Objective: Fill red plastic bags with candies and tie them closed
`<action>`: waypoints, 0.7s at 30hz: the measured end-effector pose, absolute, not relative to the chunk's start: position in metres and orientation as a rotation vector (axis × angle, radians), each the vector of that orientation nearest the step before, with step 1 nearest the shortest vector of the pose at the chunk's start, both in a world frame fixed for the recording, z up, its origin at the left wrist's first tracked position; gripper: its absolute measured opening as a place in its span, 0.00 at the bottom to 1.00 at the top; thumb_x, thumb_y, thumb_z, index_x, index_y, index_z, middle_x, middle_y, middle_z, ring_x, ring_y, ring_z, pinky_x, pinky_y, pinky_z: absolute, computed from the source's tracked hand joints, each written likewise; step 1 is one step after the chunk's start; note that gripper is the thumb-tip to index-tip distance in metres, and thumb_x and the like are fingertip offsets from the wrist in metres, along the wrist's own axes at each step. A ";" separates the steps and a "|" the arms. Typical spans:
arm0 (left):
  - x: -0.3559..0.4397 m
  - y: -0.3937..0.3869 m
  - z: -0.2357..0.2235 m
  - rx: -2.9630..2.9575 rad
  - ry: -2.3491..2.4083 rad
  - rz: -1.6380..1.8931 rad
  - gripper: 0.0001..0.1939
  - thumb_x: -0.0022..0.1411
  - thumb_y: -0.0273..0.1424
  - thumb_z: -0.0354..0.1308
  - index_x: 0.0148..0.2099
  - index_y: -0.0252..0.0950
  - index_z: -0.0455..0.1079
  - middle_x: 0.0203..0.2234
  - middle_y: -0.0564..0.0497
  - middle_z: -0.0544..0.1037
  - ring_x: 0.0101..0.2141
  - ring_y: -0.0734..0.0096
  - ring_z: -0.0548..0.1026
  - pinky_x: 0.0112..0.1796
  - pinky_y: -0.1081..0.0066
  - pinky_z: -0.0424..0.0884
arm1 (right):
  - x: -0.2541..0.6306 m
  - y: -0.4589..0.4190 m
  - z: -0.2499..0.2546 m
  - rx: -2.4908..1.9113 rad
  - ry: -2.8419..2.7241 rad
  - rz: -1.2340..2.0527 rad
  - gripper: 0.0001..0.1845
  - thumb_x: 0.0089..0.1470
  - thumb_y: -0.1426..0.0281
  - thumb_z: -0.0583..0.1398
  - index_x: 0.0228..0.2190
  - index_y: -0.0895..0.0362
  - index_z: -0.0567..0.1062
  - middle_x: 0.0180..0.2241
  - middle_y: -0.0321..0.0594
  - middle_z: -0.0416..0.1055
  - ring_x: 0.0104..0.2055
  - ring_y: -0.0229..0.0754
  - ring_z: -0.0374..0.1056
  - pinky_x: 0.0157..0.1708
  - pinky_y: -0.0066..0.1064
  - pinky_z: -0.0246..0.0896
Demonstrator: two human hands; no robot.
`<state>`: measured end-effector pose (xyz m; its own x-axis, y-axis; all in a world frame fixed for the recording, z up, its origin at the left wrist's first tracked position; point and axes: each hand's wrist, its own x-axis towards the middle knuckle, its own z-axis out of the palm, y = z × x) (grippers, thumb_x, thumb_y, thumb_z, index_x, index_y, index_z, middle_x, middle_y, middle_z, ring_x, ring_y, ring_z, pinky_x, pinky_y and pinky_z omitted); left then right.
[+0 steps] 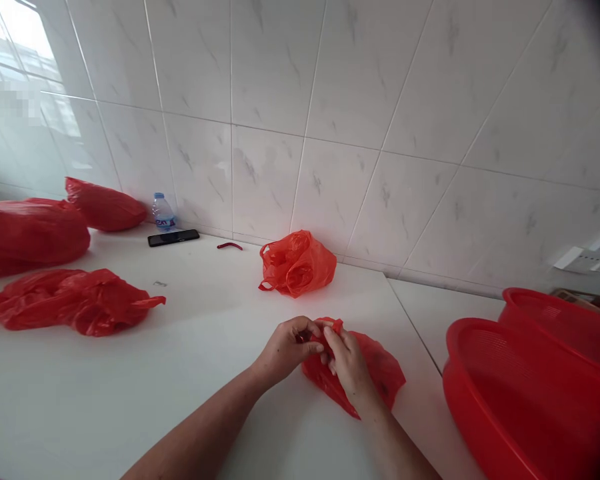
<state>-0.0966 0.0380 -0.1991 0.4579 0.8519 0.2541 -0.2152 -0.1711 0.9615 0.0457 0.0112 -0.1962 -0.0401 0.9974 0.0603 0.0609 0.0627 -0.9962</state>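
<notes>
A red plastic bag (380,370) lies on the white table in front of me, its lower part spread out and its top gathered up. My left hand (296,341) has its fingers and thumb closed on the gathered top. Right beside it, my right hand (347,353) pinches the same bunched plastic, and a small tip of it sticks up above the thumb. The two hands meet at the bag's neck, and their fingers partly hide it. What the bag contains, if anything, cannot be made out.
Behind my hands a crumpled orange-red bag (300,265) sits by the tiled wall. Red baskets (510,400) stand at the right. On the left are red bags (75,303), a water bottle (163,212), a phone (174,238) and a small dark-red curved object (229,246).
</notes>
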 end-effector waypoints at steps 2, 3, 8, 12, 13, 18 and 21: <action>-0.095 0.039 -0.202 1.446 0.627 1.055 0.05 0.56 0.31 0.59 0.28 0.38 0.66 0.20 0.52 0.76 0.26 0.66 0.74 0.34 0.66 0.67 | 0.048 0.008 -0.190 -1.192 -1.340 1.178 0.26 0.58 0.52 0.48 0.47 0.55 0.70 0.21 0.32 0.63 0.21 0.35 0.55 0.23 0.27 0.54; -0.095 0.040 -0.204 1.460 0.675 1.070 0.06 0.56 0.30 0.58 0.27 0.38 0.66 0.19 0.53 0.75 0.26 0.67 0.73 0.33 0.68 0.66 | 0.051 0.007 -0.187 -1.188 -1.368 1.172 0.27 0.59 0.52 0.46 0.50 0.55 0.69 0.21 0.32 0.63 0.20 0.34 0.54 0.25 0.28 0.55; -0.095 0.044 -0.207 1.550 0.950 1.276 0.06 0.54 0.28 0.60 0.26 0.38 0.67 0.25 0.53 0.72 0.28 0.70 0.68 0.31 0.71 0.62 | 0.066 0.002 -0.173 -1.128 -1.624 1.127 0.27 0.61 0.54 0.44 0.53 0.51 0.68 0.25 0.34 0.66 0.23 0.34 0.57 0.35 0.31 0.59; -0.097 0.038 -0.199 1.568 0.834 1.381 0.04 0.54 0.30 0.61 0.28 0.39 0.69 0.48 0.47 0.71 0.48 0.62 0.67 0.45 0.68 0.61 | 0.073 -0.002 -0.172 -1.091 -1.748 1.087 0.30 0.63 0.56 0.36 0.49 0.49 0.72 0.23 0.33 0.62 0.25 0.36 0.56 0.34 0.30 0.58; -0.097 0.037 -0.198 1.562 0.797 1.350 0.04 0.54 0.30 0.61 0.28 0.39 0.69 0.50 0.47 0.69 0.51 0.61 0.65 0.47 0.68 0.60 | 0.073 -0.002 -0.172 -1.107 -1.755 1.082 0.30 0.63 0.57 0.37 0.48 0.48 0.73 0.22 0.33 0.62 0.25 0.36 0.56 0.33 0.30 0.58; -0.096 0.036 -0.200 1.500 0.683 1.107 0.09 0.60 0.36 0.55 0.31 0.37 0.62 0.28 0.52 0.71 0.31 0.71 0.67 0.34 0.72 0.63 | 0.071 -0.002 -0.167 -1.218 -1.798 0.994 0.20 0.52 0.69 0.55 0.47 0.45 0.72 0.35 0.33 0.71 0.38 0.37 0.67 0.41 0.30 0.62; -0.092 0.035 -0.203 1.480 0.736 1.093 0.10 0.60 0.37 0.55 0.31 0.37 0.59 0.22 0.57 0.64 0.24 0.77 0.60 0.27 0.76 0.57 | 0.075 0.001 -0.166 -1.365 -1.811 0.781 0.25 0.49 0.72 0.54 0.50 0.43 0.67 0.35 0.31 0.71 0.36 0.36 0.67 0.39 0.30 0.63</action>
<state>-0.0917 0.0353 -0.2034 0.3809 0.8940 0.2358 -0.1175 -0.2062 0.9714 0.0746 0.0006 -0.1659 -0.1744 0.9664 0.1887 0.5260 0.2535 -0.8118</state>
